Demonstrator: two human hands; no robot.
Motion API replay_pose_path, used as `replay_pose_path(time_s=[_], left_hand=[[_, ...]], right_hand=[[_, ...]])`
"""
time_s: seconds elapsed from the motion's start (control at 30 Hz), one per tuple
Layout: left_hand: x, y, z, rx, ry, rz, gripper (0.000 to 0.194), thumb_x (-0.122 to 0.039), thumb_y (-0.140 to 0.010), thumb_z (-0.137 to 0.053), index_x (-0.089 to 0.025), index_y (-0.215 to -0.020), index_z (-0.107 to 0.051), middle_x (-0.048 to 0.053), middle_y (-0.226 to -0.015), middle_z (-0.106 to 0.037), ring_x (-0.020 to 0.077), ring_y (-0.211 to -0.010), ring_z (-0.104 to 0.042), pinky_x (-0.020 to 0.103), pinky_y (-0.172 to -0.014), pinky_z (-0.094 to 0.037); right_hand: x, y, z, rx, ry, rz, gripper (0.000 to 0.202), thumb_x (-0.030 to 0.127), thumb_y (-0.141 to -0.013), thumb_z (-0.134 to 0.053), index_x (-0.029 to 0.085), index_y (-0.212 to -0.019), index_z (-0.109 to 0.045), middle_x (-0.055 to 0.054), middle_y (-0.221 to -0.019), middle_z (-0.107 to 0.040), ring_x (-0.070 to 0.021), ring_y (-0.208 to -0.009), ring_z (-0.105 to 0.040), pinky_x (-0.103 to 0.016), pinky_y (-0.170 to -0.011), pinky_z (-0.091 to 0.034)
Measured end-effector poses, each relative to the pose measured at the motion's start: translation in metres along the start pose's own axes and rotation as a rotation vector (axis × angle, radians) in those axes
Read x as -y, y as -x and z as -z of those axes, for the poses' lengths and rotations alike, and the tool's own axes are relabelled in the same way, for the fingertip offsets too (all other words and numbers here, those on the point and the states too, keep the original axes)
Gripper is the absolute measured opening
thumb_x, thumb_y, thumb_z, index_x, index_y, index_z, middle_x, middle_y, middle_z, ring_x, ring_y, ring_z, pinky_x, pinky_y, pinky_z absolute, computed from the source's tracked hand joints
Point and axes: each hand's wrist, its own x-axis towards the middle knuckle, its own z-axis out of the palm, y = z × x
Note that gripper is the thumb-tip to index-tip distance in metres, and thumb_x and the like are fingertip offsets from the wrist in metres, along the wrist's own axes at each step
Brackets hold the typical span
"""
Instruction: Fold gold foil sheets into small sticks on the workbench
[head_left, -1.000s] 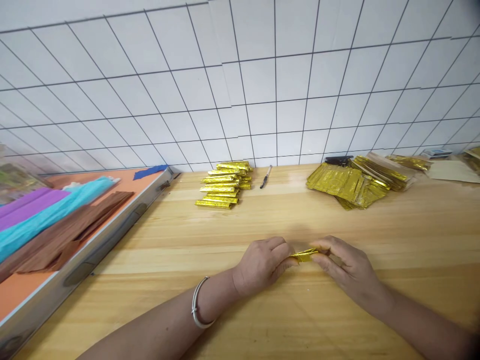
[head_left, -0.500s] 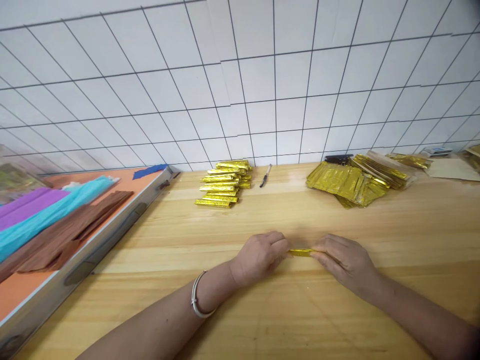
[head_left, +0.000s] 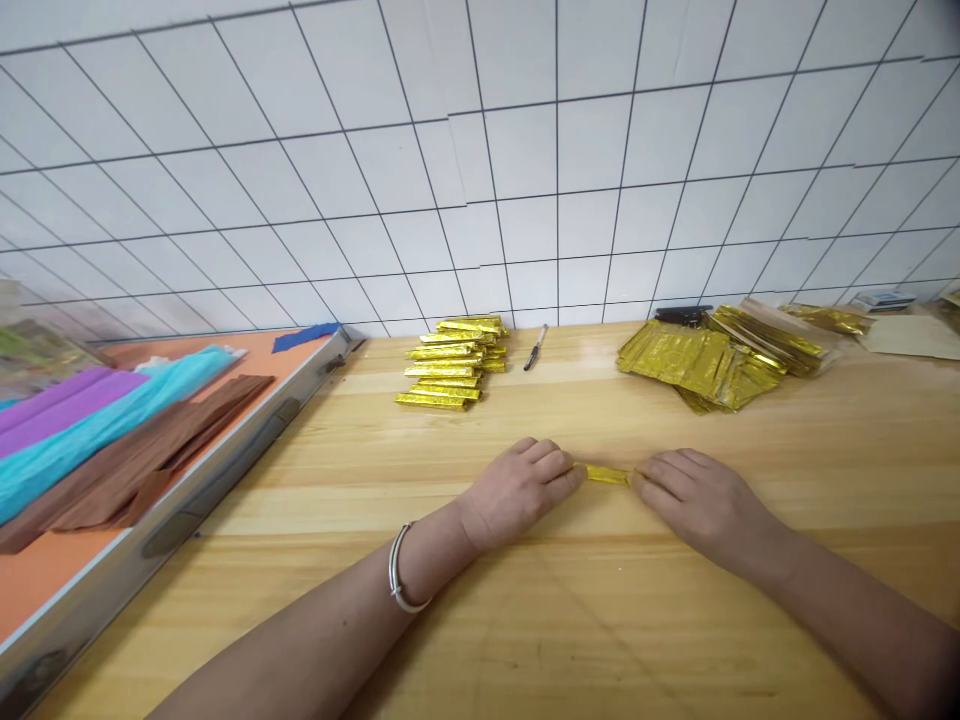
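Observation:
Between my two hands a narrow folded strip of gold foil paper [head_left: 607, 474] is held level, close above or on the wooden table. My left hand [head_left: 525, 488], with a silver bangle on its wrist, pinches the strip's left end. The right end is pinched by my right hand [head_left: 694, 500]. Both sets of fingertips partly hide the ends. Beyond my left hand lies a stack of folded gold strips [head_left: 446, 372]. Farther off on the right, a spread pile of flat gold foil sheets [head_left: 697, 362] rests on the table.
A pen [head_left: 535, 348] lies by the wall between the gold piles. At left, an orange-topped board with a raised edge [head_left: 225, 470] carries brown paper [head_left: 161, 450], turquoise paper [head_left: 120, 420], purple paper [head_left: 71, 410] and a blue piece [head_left: 304, 337]. A black object [head_left: 682, 315] sits behind the sheets.
Both hands have moved slightly away from me, toward the wall, with the gold strip. The strip's broader face now shows more. The camera view has shifted a little.

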Motion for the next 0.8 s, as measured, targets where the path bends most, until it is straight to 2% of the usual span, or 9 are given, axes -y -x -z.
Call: replay_pose_path(time_s=[0.17,0.37,0.57,0.67,0.8], left_hand=[[-0.007,-0.003,0.013,0.16,0.061,-0.06,0.023,-0.015,-0.094,-0.036,-0.014,-0.111,-0.052,0.007,-0.09,-0.057,0.0176,-0.087,-0.05,0.029,-0.078,-0.044],[-0.017,-0.001,0.028,0.272,0.175,0.06,0.018,-0.007,-0.086,-0.042,-0.016,-0.095,-0.054,0.006,-0.087,-0.056,0.0171,-0.084,-0.051,0.027,-0.072,-0.046],[-0.042,-0.004,0.024,0.29,0.038,0.087,0.022,-0.01,-0.081,-0.045,-0.014,-0.101,-0.052,0.008,-0.089,-0.053,0.0207,-0.079,-0.047,0.032,-0.065,-0.046],[-0.053,-0.006,0.02,0.291,-0.034,0.108,0.02,-0.011,-0.081,-0.044,-0.013,-0.098,-0.053,0.009,-0.09,-0.05,0.0223,-0.079,-0.046,0.033,-0.059,-0.046],[-0.057,-0.006,0.018,0.292,-0.05,0.127,0.018,-0.012,-0.081,-0.045,-0.013,-0.096,-0.055,0.009,-0.09,-0.05,0.0231,-0.082,-0.046,0.032,-0.058,-0.046]], right_hand=[[0.007,-0.004,0.005,0.156,0.032,0.074,0.019,0.012,-0.089,-0.043,0.018,-0.094,-0.061,-0.006,-0.087,-0.062,-0.0187,-0.081,-0.054,-0.035,-0.072,-0.044],[0.015,-0.004,0.004,0.183,0.038,0.041,0.016,0.01,-0.086,-0.047,0.019,-0.089,-0.06,-0.004,-0.082,-0.061,-0.0192,-0.079,-0.054,-0.034,-0.069,-0.044],[0.026,-0.003,0.006,0.268,0.132,-0.001,0.018,0.005,-0.076,-0.053,0.018,-0.086,-0.062,-0.008,-0.089,-0.063,-0.024,-0.084,-0.056,-0.038,-0.068,-0.046],[0.03,-0.003,0.005,0.265,0.149,-0.039,0.02,0.005,-0.075,-0.054,0.016,-0.088,-0.065,-0.01,-0.096,-0.065,-0.0253,-0.088,-0.057,-0.039,-0.071,-0.049],[0.041,-0.006,-0.002,0.145,0.118,-0.113,0.022,0.018,-0.084,-0.052,0.01,-0.098,-0.066,-0.015,-0.107,-0.065,-0.0279,-0.1,-0.057,-0.044,-0.085,-0.048]])
